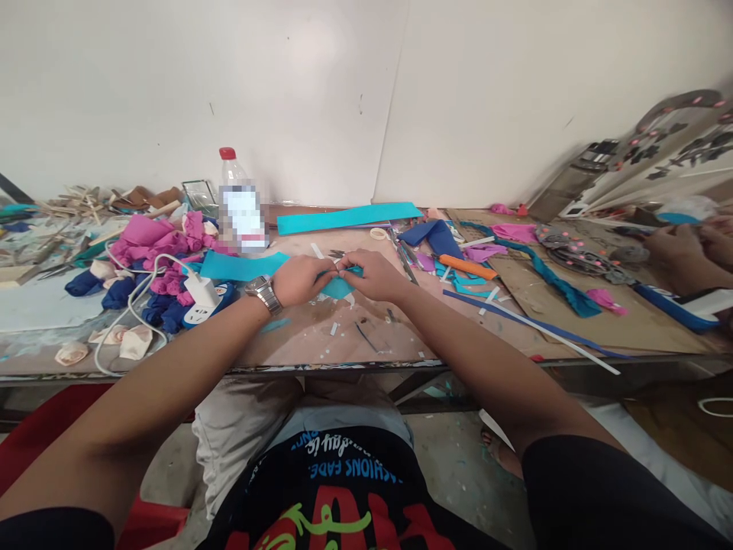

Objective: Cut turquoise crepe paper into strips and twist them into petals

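Observation:
A small piece of turquoise crepe paper (337, 288) is pinched between my two hands over the middle of the table. My left hand (303, 281), below a metal wristwatch, has its fingertips closed on the piece's left side. From the right, my right hand (371, 273) grips the same piece, its thumb and finger meeting the left fingertips. Part of the piece is hidden behind the fingers. Just behind the hands lie what look like dark scissors (337, 253). A wider turquoise strip (243, 266) lies beside my left hand.
On the left are pink crepe-paper flowers (152, 248), a white charger (201, 290) with its cable, and a bottle (227, 164). A long turquoise strip (349, 218) lies near the wall. Right are an orange roll (468, 267), blue strips, cardboard, and another person's hands (679, 256).

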### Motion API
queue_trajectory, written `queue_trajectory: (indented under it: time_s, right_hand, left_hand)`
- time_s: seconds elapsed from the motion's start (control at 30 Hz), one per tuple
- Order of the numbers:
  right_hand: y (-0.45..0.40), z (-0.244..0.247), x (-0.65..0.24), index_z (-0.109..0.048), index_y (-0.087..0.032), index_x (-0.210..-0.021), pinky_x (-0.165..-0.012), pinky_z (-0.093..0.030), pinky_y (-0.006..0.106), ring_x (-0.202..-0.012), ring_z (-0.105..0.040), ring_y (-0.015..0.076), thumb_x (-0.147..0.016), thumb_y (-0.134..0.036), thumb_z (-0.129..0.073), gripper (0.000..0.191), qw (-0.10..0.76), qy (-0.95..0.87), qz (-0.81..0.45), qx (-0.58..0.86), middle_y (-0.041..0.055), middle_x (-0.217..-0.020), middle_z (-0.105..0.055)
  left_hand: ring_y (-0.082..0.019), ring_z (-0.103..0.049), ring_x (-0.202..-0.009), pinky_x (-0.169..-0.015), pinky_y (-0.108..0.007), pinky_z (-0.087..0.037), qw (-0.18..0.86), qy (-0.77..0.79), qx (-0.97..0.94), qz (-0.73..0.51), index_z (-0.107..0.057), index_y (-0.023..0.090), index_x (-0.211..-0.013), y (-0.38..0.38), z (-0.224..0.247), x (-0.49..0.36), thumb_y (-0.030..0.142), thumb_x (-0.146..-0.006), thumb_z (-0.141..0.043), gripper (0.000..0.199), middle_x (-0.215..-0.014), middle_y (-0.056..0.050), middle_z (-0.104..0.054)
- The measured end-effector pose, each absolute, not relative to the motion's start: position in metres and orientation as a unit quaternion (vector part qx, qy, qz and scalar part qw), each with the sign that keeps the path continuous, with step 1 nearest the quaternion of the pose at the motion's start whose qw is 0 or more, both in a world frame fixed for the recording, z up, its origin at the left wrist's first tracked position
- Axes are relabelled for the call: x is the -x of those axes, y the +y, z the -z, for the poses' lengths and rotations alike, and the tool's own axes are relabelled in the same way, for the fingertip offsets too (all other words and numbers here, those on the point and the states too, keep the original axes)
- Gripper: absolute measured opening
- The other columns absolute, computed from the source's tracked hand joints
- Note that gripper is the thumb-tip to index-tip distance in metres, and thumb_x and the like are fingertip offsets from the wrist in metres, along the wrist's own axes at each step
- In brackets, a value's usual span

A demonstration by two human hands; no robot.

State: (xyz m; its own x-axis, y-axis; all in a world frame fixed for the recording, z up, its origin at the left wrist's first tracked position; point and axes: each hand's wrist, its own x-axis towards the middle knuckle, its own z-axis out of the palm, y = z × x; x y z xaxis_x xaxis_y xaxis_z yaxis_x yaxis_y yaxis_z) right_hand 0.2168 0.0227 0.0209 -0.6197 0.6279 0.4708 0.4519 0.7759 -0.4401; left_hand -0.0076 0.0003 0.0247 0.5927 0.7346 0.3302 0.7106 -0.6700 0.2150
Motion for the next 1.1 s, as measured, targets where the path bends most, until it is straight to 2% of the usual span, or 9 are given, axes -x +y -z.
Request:
queue_trajectory:
  time_s: [0.13, 0.33, 0.57, 0.83, 1.1]
  right_hand:
    - [0.0226, -0.0212, -0.2164, -0.068, -0.019, -0.090, -0.081, -0.044, 0.032, -0.087, -0.064, 0.0215, -0.091, -0.027, -0.058, 0.012, 0.321, -0.888, -0.144, 0.295, 0.0064, -0.091, -0.074]
    - [0.0227, -0.0220, -0.2165, -0.067, -0.020, -0.089, -0.080, -0.045, 0.033, -0.087, -0.064, 0.0218, -0.090, -0.025, -0.059, 0.010, 0.327, -0.890, -0.138, 0.287, 0.0062, -0.091, -0.074]
    - [0.0247, -0.0217, -0.2174, -0.066, -0.019, -0.093, -0.082, -0.044, 0.035, -0.089, -0.063, 0.0236, -0.092, -0.029, -0.055, 0.015, 0.318, -0.897, -0.117, 0.286, 0.0088, -0.093, -0.072]
    - [0.0220, -0.0220, -0.2146, -0.064, -0.019, -0.088, -0.079, -0.041, 0.034, -0.084, -0.060, 0.0219, -0.091, -0.026, -0.053, 0.014, 0.295, -0.894, -0.154, 0.299, 0.0054, -0.087, -0.069]
    - [0.0231, -0.0223, -0.2175, -0.069, -0.019, -0.084, -0.081, -0.044, 0.034, -0.085, -0.062, 0.0224, -0.089, -0.029, -0.060, 0.014, 0.311, -0.891, -0.150, 0.296, 0.0060, -0.086, -0.073]
  left_hand:
    - [-0.022, -0.063, -0.074, -0.063, -0.032, -0.032, 0.048, 0.403, -0.889, -0.213, -0.073, 0.019, -0.103, -0.0003, -0.0254, 0.0076, 0.040, -0.097, -0.052, 0.030, -0.083, -0.007, -0.074]
    - [-0.020, -0.060, -0.071, -0.063, -0.031, -0.031, 0.061, 0.395, -0.888, -0.226, -0.073, 0.019, -0.096, 0.0001, -0.0248, 0.0089, 0.035, -0.093, -0.054, 0.024, -0.080, -0.005, -0.072]
    - [-0.015, -0.052, -0.063, -0.062, -0.029, -0.031, 0.117, 0.379, -0.877, -0.271, -0.069, 0.017, -0.086, -0.0015, -0.0272, 0.0087, 0.038, -0.099, -0.048, 0.033, -0.072, -0.002, -0.066]
    - [-0.019, -0.063, -0.073, -0.066, -0.030, -0.037, 0.073, 0.363, -0.890, -0.265, -0.074, 0.020, -0.094, 0.0001, -0.0236, 0.0081, 0.034, -0.097, -0.052, 0.026, -0.083, -0.004, -0.075]
    - [-0.023, -0.067, -0.076, -0.065, -0.032, -0.036, 0.029, 0.396, -0.893, -0.212, -0.077, 0.022, -0.101, 0.0041, -0.0215, 0.0110, 0.041, -0.101, -0.049, 0.034, -0.087, -0.007, -0.078]
